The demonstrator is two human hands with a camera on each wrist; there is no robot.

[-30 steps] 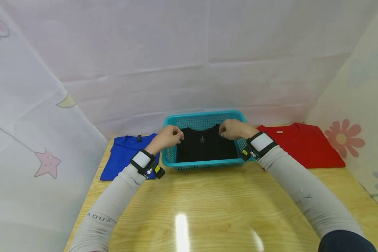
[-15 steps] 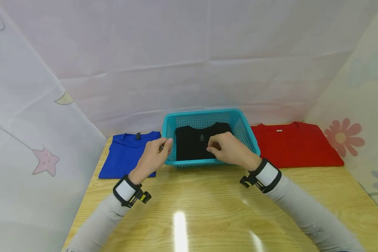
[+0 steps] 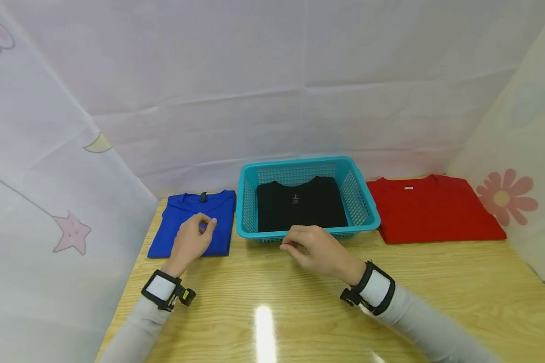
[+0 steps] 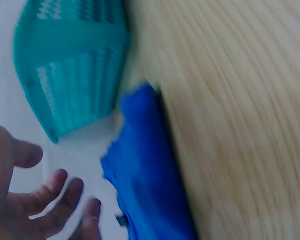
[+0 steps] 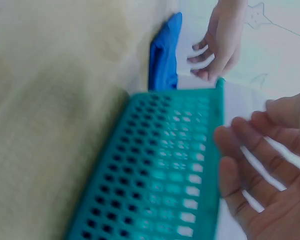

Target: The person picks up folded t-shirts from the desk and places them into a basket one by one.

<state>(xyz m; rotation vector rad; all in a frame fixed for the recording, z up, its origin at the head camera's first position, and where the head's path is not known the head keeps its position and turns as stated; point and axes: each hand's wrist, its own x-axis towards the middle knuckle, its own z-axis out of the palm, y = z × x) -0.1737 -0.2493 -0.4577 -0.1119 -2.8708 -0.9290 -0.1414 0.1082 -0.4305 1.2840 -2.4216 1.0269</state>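
Note:
A black T-shirt lies folded inside the turquoise plastic basket, its neckline toward the back. Over a folded blue T-shirt hovers my left hand, fingers loosely bent and holding nothing. In the left wrist view its fingers are spread and apart from the blue shirt. My right hand is just in front of the basket's near rim, fingers relaxed with nothing in them. From the right wrist view, the fingertips appear beside the basket's perforated side; whether they touch it I cannot tell.
To the basket's right, a folded red T-shirt lies on the wooden table. White printed cloth hangs behind the table and along both sides.
Both hands have drawn back from the basket toward the person. The left has shifted left over the blue shirt, and the right has come to the basket's front. The black shirt stays in the basket.

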